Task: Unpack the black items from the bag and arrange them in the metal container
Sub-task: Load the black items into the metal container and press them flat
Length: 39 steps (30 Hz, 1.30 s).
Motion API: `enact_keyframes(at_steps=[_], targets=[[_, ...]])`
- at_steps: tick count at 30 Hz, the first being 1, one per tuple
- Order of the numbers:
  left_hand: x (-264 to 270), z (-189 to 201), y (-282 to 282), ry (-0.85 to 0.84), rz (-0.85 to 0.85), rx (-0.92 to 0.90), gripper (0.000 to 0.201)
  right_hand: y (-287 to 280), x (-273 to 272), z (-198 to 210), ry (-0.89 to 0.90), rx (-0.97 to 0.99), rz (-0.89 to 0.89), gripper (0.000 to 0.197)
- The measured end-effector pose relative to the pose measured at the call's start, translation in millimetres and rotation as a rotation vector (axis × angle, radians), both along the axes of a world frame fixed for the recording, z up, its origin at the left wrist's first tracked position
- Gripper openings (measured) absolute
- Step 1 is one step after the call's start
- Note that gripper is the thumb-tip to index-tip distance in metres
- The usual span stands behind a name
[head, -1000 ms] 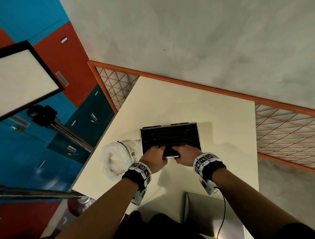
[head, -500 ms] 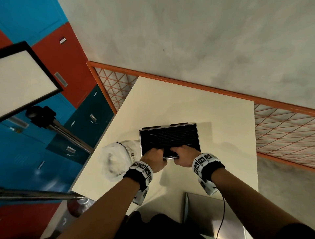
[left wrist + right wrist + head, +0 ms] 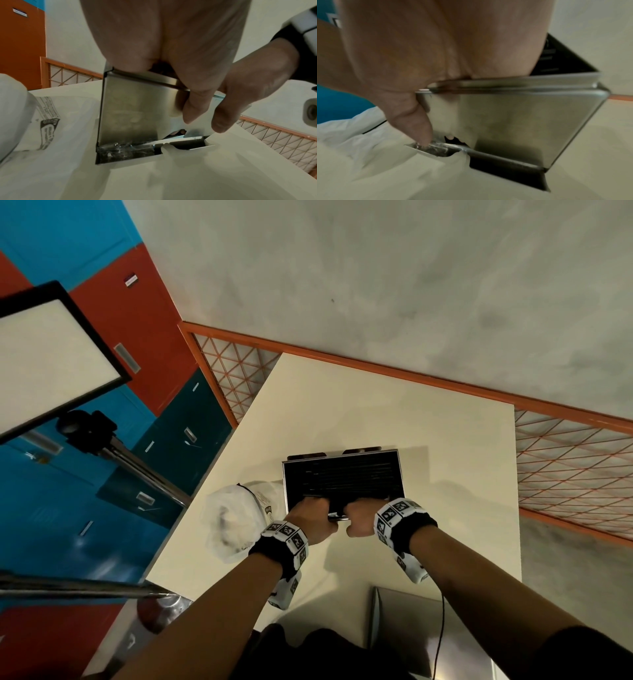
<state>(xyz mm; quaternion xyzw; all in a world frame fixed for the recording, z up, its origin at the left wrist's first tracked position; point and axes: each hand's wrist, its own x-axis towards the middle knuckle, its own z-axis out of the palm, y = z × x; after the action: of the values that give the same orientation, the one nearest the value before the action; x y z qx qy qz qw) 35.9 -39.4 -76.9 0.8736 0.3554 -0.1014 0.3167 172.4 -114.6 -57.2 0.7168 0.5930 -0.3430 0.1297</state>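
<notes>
My left hand [image 3: 313, 520] and right hand [image 3: 359, 517] are gripping the near rim of the metal container [image 3: 342, 479], mid-frame on the surface [image 3: 376, 412]; black items [image 3: 346, 477] are filling it, so I'm nearly done beside the bag [image 3: 233, 518].

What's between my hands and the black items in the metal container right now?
Nothing visible. Both the left hand and right hand reach over the container's near rim, fingers down among the black items. The bag lies off to the left.

bag [image 3: 236, 522] left of container [image 3: 342, 479], both on table [image 3: 376, 412]
</notes>
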Motion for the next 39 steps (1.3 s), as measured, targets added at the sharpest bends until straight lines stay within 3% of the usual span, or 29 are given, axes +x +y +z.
enact_keyframes(at_steps=[7,14,20,29,39], targets=[[3,-6,1,0.09,0.012,-0.004,0.037,-4,11,4,0.102,0.065,-0.079,0.033],[3,-2,4,0.045,0.028,0.041,0.039,-2,17,5,0.098,0.114,-0.112,0.032],[2,2,0,0.019,0.016,0.061,0.034,9,6,2,-0.003,-0.058,0.012,0.025],[1,2,0,0.043,-0.013,0.056,0.035,19,3,6,0.006,-0.193,-0.018,0.037],[9,1,5,0.182,-0.052,0.066,0.042,9,8,10,0.064,0.003,0.019,0.029]])
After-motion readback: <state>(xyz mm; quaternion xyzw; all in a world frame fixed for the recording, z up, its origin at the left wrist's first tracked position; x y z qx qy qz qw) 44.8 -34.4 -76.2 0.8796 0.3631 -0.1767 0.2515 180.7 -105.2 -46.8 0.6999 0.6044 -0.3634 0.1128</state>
